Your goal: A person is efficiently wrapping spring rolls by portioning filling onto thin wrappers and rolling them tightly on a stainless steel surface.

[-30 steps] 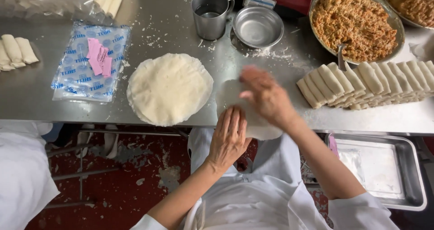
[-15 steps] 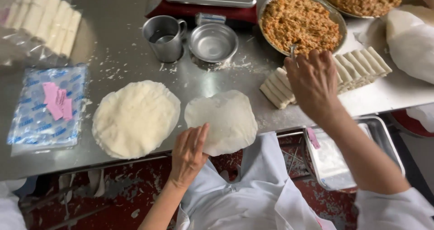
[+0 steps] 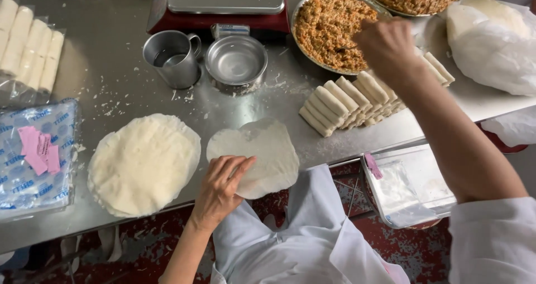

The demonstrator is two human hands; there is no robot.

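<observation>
We find the left hand (image 3: 220,186) flat on the near edge of a single wrapper (image 3: 257,155), fingers spread and pinning it to the desk (image 3: 111,66), holding nothing. The wrapper lies just right of the wrapper stack (image 3: 142,164) and bears no filling. The right hand (image 3: 385,47) is closed at the rim of the filling bowl (image 3: 329,27), beyond the finished rolls (image 3: 357,97); what its grip encloses we cannot tell. We judge the step as fetching filling; next calls for a portion set on the wrapper.
</observation>
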